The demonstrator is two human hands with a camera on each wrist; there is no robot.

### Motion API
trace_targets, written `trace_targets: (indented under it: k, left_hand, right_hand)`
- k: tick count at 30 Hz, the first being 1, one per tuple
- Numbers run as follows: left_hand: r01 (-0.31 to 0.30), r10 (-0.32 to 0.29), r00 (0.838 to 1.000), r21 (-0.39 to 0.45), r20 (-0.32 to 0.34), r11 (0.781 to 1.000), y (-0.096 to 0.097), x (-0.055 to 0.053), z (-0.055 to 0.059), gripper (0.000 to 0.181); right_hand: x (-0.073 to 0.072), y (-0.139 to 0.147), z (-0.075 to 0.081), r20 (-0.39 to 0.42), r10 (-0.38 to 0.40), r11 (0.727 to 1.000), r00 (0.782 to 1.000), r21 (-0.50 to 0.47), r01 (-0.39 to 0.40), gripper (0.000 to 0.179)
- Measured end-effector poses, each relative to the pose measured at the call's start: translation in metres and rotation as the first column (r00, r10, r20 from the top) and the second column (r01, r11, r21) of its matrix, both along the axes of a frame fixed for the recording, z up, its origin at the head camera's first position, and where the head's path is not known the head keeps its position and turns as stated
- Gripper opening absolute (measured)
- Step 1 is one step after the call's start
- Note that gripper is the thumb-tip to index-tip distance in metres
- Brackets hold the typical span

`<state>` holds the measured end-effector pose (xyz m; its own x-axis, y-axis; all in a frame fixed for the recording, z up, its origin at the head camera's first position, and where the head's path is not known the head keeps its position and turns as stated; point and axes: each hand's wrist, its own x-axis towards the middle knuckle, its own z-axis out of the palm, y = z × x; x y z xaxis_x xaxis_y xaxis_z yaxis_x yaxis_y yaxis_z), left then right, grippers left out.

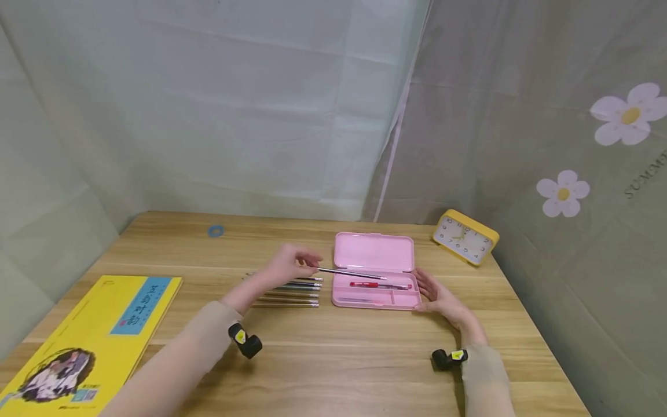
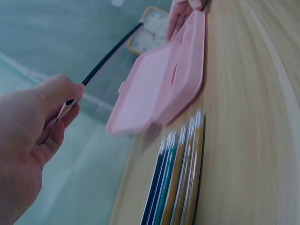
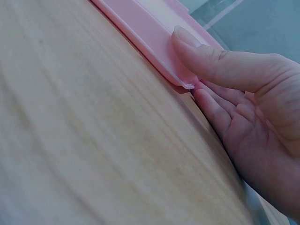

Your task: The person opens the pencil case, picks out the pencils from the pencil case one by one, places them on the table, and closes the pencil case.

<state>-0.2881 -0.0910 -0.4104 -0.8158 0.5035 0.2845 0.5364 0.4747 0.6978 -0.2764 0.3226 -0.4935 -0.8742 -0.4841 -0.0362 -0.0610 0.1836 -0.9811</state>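
My left hand (image 1: 292, 264) pinches a dark pencil (image 1: 354, 273) between thumb and fingers. Its sharpened point sits back inside the hand in the left wrist view, while the other end reaches over the open pink pencil case (image 1: 341, 284). Inside the case lie a red pen (image 1: 372, 285) and a thin clear-and-pink item (image 1: 359, 300) in the front compartment. At the case's right end, my right hand (image 1: 440, 298) grips the corner, thumb (image 3: 201, 54) against the wall and fingers around the side. A row of several pencils (image 2: 176, 173) lies below the left hand, left of the case.
A yellow book (image 1: 78, 336) lies at the table's left front. Toward the back left is a blue ring (image 1: 216, 231). A yellow alarm clock (image 1: 465, 237) stands at the back right, behind the right hand. Curtains (image 1: 260, 116) hang behind the table.
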Motion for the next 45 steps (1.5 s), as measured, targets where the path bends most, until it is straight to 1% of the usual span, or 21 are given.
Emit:
trace_targets:
  k: [2,3,5,7,11,14,17,20,22,25,28,32,35,38,42,45]
  left_hand:
    - [-0.019,0.018,1.0,0.018,0.002,1.0,-0.017,0.006,-0.001,0.023]
    - [-0.026,0.027,1.0,0.027,-0.011,0.999,-0.025,0.009,-0.001,0.022]
    - [-0.045,0.046,0.999,0.041,-0.017,0.998,-0.042,0.014,-0.003,0.021]
    - [-0.069,0.069,0.997,0.035,-0.016,0.997,-0.057,0.02,-0.005,0.021]
    - [-0.107,0.106,0.994,0.009,0.031,0.994,-0.085,0.03,-0.007,0.022]
    - [-0.125,0.125,0.991,-0.019,0.045,0.992,-0.1,0.037,-0.009,0.02]
    - [-0.115,0.118,0.991,-0.044,0.067,0.992,-0.112,0.04,-0.014,0.018]
    - [-0.089,0.096,0.99,-0.065,0.106,0.994,-0.12,0.041,-0.019,0.016]
    - [-0.075,0.086,0.986,-0.078,0.145,0.994,-0.123,0.042,-0.023,0.016]
    - [-0.068,0.083,0.98,-0.088,0.181,0.994,-0.127,0.043,-0.028,0.017]
    - [-0.059,0.075,0.978,-0.087,0.196,0.994,-0.129,0.043,-0.033,0.017]
    - [-0.031,0.047,0.977,-0.081,0.208,0.996,-0.131,0.044,-0.038,0.017]
    - [-0.011,0.027,0.975,-0.072,0.219,0.997,-0.132,0.045,-0.041,0.018]
    - [-0.003,0.019,0.973,-0.071,0.231,0.998,-0.132,0.046,-0.043,0.02]
    - [-0.002,0.026,0.971,-0.103,0.239,0.995,-0.132,0.046,-0.046,0.019]
    - [0.003,0.028,0.974,-0.135,0.226,0.991,-0.131,0.047,-0.048,0.018]
  right_hand:
    - [0.0,0.0,0.0,0.001,0.001,1.0,1.0,0.002,-0.001,0.1]
    - [0.0,0.0,0.0,0.002,-0.001,1.0,1.0,0.005,0.001,0.099]
    - [0.0,0.0,0.0,0.004,0.0,1.0,1.0,0.007,0.0,0.099]
    - [0.001,0.001,0.0,0.004,0.001,1.0,1.0,0.013,-0.001,0.099]
    - [0.001,0.002,0.001,-0.003,0.006,1.0,1.0,0.031,-0.006,0.101]
    - [0.001,0.002,0.001,-0.014,0.013,0.999,1.0,0.044,-0.012,0.101]
    - [0.001,0.002,0.001,-0.015,0.011,0.999,1.0,0.041,-0.011,0.102]
    - [0.001,0.003,0.001,-0.005,0.002,1.0,1.0,0.028,-0.002,0.102]
    - [0.001,0.003,0.001,-0.009,0.002,1.0,1.0,0.027,-0.002,0.1]
    - [0.001,0.003,0.0,-0.013,0.004,1.0,1.0,0.03,-0.003,0.098]
    - [0.0,0.003,0.0,-0.01,0.006,1.0,1.0,0.027,-0.006,0.098]
    - [0.0,0.002,-0.001,-0.013,0.014,1.0,1.0,0.022,-0.014,0.099]
    - [-0.001,0.002,-0.001,-0.006,0.006,1.0,1.0,0.027,-0.006,0.1]
    - [-0.001,0.003,-0.002,0.0,-0.002,0.999,1.0,0.037,0.002,0.101]
    - [-0.001,0.003,-0.002,0.003,-0.006,0.999,1.0,0.039,0.005,0.101]
    - [-0.002,0.003,-0.002,0.004,-0.007,1.0,1.0,0.03,0.007,0.101]
